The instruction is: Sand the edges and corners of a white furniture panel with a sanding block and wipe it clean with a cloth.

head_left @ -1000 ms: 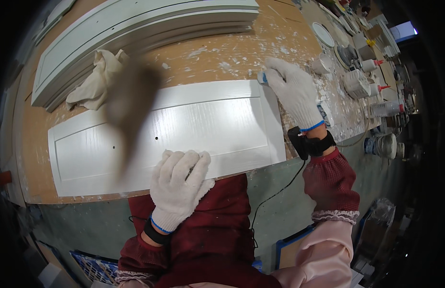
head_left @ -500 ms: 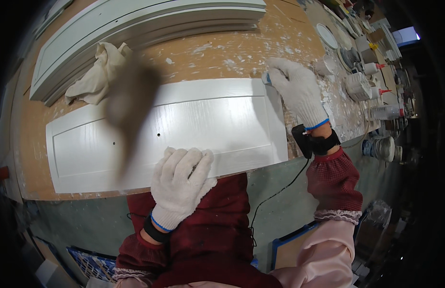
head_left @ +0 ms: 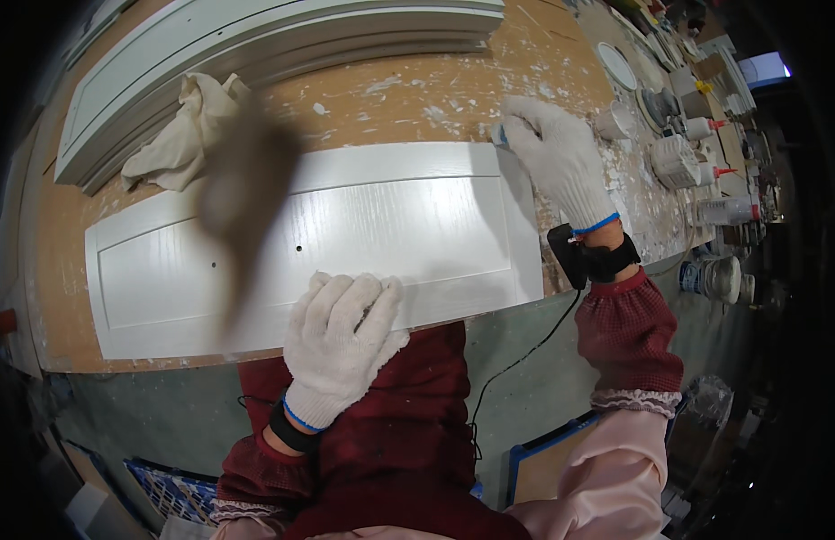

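A white panel (head_left: 390, 220), like a cabinet door with a recessed middle and two small dark holes, lies along the bench's near edge. My left hand (head_left: 338, 346), in a white knitted glove, rests on its near edge with the fingers laid over the face and slightly bent. At the panel's far right corner is my right hand (head_left: 557, 157), gloved alike, its fingers curled round something small. Only a blue and whitish bit of that thing (head_left: 499, 135) shows past the fingers; its kind is hidden.
Behind lie stacked pale panels (head_left: 282, 45) and a crumpled cream cloth (head_left: 188, 135). Cups (head_left: 613, 120), red-tipped bottles (head_left: 701, 129) and tubs (head_left: 722, 279) stand at the right. A black cable (head_left: 534, 346) hangs from my right wrist. A dark blur (head_left: 246, 198) covers part of the panel.
My right hand has shifted very slightly away from me at the panel's corner, still curled. My left hand stays in place on the near edge.
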Motion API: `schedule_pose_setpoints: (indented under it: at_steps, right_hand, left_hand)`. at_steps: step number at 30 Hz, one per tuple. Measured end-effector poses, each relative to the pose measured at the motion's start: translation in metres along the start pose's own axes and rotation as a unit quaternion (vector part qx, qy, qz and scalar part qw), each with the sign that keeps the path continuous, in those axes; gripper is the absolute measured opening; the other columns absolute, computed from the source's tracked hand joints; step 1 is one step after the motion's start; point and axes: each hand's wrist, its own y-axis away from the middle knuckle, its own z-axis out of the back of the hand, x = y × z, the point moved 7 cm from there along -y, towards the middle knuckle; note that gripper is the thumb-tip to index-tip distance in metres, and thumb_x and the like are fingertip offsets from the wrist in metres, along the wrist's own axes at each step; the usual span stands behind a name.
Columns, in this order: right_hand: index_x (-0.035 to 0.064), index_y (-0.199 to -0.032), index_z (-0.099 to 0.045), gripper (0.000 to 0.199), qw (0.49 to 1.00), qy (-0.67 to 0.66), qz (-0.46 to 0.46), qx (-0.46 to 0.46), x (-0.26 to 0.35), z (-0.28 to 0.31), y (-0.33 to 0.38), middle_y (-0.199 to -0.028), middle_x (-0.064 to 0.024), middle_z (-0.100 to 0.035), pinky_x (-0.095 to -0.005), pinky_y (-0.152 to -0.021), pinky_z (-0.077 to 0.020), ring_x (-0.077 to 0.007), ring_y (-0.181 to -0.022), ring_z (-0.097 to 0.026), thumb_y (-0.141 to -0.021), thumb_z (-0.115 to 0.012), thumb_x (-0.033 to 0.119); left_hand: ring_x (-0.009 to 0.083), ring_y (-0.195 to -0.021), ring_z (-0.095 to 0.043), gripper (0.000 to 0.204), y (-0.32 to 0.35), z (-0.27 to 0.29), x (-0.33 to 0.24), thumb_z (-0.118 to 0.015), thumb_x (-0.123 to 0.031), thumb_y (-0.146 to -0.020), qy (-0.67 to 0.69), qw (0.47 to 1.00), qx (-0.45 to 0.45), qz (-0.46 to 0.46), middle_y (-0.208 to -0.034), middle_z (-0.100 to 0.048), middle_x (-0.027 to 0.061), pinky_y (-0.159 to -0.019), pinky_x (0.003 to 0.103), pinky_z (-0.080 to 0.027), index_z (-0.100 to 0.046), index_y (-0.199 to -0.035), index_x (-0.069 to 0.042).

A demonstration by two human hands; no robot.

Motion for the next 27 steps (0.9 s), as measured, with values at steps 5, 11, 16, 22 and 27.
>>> schedule_pose_setpoints:
  at_steps: [5, 11, 16, 22, 27]
  right_hand:
    - [0.0108, -0.105, -0.065, 0.028, 0.999, 0.048, 0.025, 0.005, 0.003, -0.006, -0.006, -0.094, -0.0160, -0.067, -0.0418, -0.077, -0.0506, -0.0364, -0.088, -0.064, -0.088, -0.052, 0.028]
    - [0.0101, -0.112, -0.066, 0.032, 0.998, 0.054, 0.010, 0.031, 0.003, -0.002, -0.012, -0.102, -0.0152, -0.068, -0.0400, -0.083, -0.0509, -0.0339, -0.095, -0.064, -0.089, -0.053, 0.028]
    - [0.0076, -0.116, -0.064, 0.035, 0.999, -0.018, 0.028, 0.011, 0.011, -0.012, -0.009, -0.102, -0.0158, -0.068, -0.0394, -0.085, -0.0502, -0.0332, -0.096, -0.064, -0.089, -0.054, 0.027]
    - [0.0076, -0.118, -0.063, 0.034, 0.996, 0.038, 0.079, 0.011, 0.015, -0.014, -0.009, -0.102, -0.0167, -0.067, -0.0397, -0.085, -0.0502, -0.0337, -0.096, -0.064, -0.091, -0.053, 0.027]
    - [0.0080, -0.118, -0.063, 0.035, 0.998, 0.005, 0.067, -0.001, 0.014, -0.014, -0.007, -0.101, -0.0171, -0.067, -0.0403, -0.084, -0.0503, -0.0343, -0.095, -0.064, -0.090, -0.055, 0.028]
  left_hand:
    - [0.0230, -0.077, -0.056, 0.044, 0.004, 0.001, -0.001, -0.074, -0.023, -0.060, -0.011, 1.000, -0.027, 0.002, -0.092, -0.055, 0.0042, -0.064, 0.037, -0.044, -0.065, -0.098, -0.003]
    - [0.0229, -0.078, -0.056, 0.044, 0.002, 0.000, 0.000, -0.075, -0.023, -0.059, -0.003, 1.000, -0.004, 0.002, -0.091, -0.055, 0.0038, -0.064, 0.037, -0.044, -0.065, -0.098, -0.003]
    - [0.0229, -0.079, -0.056, 0.046, 0.002, 0.000, 0.001, -0.075, -0.022, -0.058, -0.004, 1.000, -0.008, 0.006, -0.092, -0.055, 0.0036, -0.064, 0.037, -0.044, -0.065, -0.098, -0.003]
    - [0.0228, -0.080, -0.056, 0.047, 0.004, -0.001, 0.000, -0.075, -0.022, -0.057, -0.007, 1.000, -0.017, 0.004, -0.093, -0.055, 0.0034, -0.064, 0.037, -0.043, -0.065, -0.098, -0.004]
    - [0.0231, -0.081, -0.056, 0.047, 0.004, 0.000, -0.001, -0.075, -0.023, -0.056, -0.009, 1.000, -0.017, 0.005, -0.093, -0.055, 0.0037, -0.065, 0.038, -0.044, -0.065, -0.098, -0.003]
